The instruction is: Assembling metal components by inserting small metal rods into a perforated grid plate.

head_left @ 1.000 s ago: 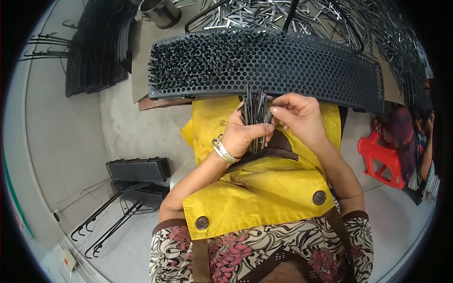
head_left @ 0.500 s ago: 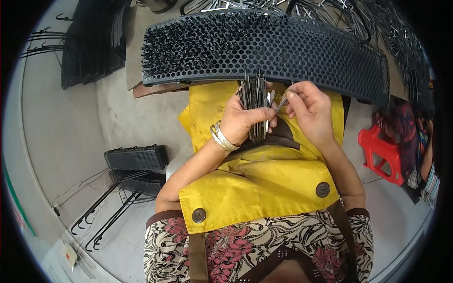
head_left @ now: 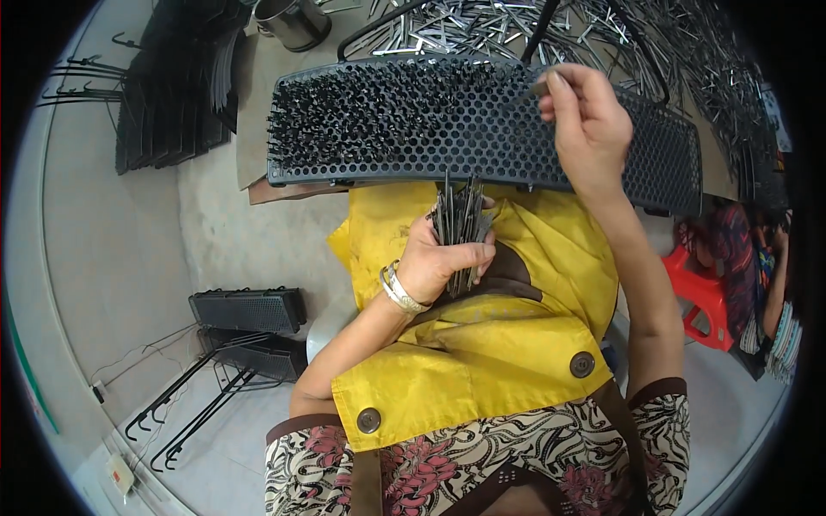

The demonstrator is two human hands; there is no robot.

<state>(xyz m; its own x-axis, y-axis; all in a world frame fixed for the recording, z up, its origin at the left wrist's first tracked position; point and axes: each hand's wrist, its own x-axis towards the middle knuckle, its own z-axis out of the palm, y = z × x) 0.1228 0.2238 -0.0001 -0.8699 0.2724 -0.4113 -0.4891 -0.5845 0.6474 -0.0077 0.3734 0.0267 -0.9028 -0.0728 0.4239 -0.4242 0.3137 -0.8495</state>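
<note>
Moved up from the left hand (head_left: pixel 430 267), the right hand (head_left: pixel 594 129) is hovering over a perforated black panel (head_left: pixel 490 133), pinching a small piece (head_left: pixel 539 88); the left is clasping thin strips (head_left: pixel 456 215).

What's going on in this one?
A person in a yellow apron holds a bundle of thin dark strips in the left hand, over their lap. The right hand is raised over a black perforated panel, thumb and fingers pinched on what looks like a single strip. Dark pieces crowd the panel's left part; many holes toward the right are open. Beyond it lies a heap of loose metal strips.
</note>
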